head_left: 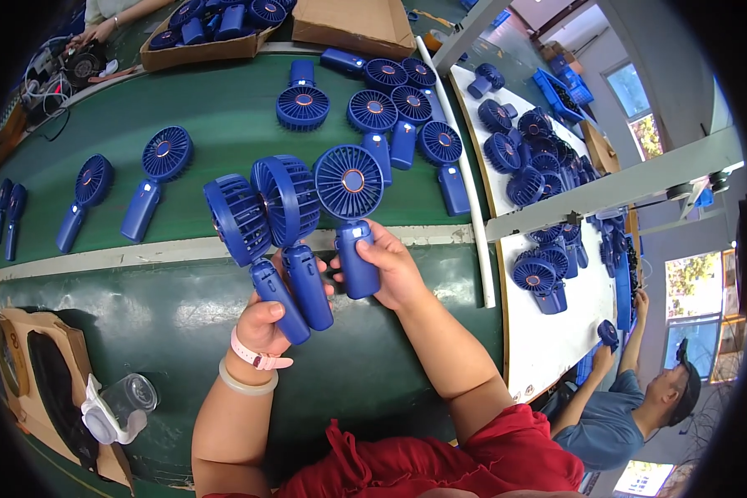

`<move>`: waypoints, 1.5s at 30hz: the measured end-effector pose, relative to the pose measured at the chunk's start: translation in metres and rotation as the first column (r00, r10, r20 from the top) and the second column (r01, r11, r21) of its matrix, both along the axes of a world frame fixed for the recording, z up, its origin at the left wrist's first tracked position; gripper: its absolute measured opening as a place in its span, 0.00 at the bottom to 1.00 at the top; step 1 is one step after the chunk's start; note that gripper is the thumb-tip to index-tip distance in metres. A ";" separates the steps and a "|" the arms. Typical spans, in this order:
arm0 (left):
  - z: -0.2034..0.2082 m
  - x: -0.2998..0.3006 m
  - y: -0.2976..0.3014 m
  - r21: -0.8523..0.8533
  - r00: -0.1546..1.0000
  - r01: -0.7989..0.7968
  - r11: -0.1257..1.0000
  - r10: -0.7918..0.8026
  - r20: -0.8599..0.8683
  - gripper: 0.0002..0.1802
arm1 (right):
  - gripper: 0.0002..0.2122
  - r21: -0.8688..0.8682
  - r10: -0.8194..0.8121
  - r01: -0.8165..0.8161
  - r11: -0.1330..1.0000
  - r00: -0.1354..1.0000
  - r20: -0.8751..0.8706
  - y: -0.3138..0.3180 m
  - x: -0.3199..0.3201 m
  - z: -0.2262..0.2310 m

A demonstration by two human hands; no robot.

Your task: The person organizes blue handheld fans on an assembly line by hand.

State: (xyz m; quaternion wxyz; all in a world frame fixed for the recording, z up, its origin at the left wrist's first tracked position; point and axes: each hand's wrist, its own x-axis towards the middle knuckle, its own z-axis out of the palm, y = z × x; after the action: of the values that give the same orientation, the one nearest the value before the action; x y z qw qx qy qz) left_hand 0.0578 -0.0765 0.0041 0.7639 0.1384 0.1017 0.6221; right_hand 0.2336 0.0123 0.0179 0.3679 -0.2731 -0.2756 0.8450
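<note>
Two blue handheld fans (286, 199) are gripped side by side in my left hand (263, 326), their round heads tilted up and to the left. My left wrist carries a pink watch (261, 357) and a pale bangle. A third blue handheld fan (358, 264) is held by its handle in my right hand (394, 270), its grille facing up toward me. The fingertips of both hands come close together between the handles. Beyond them, more blue fans (303, 106) lie on the green conveyor belt (232, 108).
A white rail (473, 199) borders the belt on the right. Past it, a white table (519, 349) holds piled fans, with a co-worker (610, 415) beside it. Cardboard boxes (353, 25) stand at the back. At left lie a cardboard tray (66, 332) and a clear cup (134, 395).
</note>
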 end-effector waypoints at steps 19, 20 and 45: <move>0.010 0.043 -0.026 0.156 0.674 0.705 0.691 -0.587 -0.448 0.42 | 0.31 0.630 -0.164 -0.401 0.665 0.745 0.646 -0.013 -0.034 -0.004; 0.011 0.048 -0.029 0.196 0.630 0.757 0.623 -0.617 -0.472 0.43 | 0.28 0.605 -0.126 -0.542 0.584 0.675 0.727 -0.018 -0.040 0.000; -0.005 -0.018 0.004 -0.031 0.933 -0.318 0.948 0.318 0.169 0.33 | 0.35 -0.023 0.185 -0.205 0.979 0.922 -0.339 0.031 0.017 0.026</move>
State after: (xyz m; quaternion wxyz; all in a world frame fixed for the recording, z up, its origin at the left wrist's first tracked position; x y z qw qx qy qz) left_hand 0.0400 -0.0728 -0.0013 0.6594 0.0650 0.0575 0.7468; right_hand 0.2503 0.0432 0.0439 0.3154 -0.1072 -0.2101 0.9192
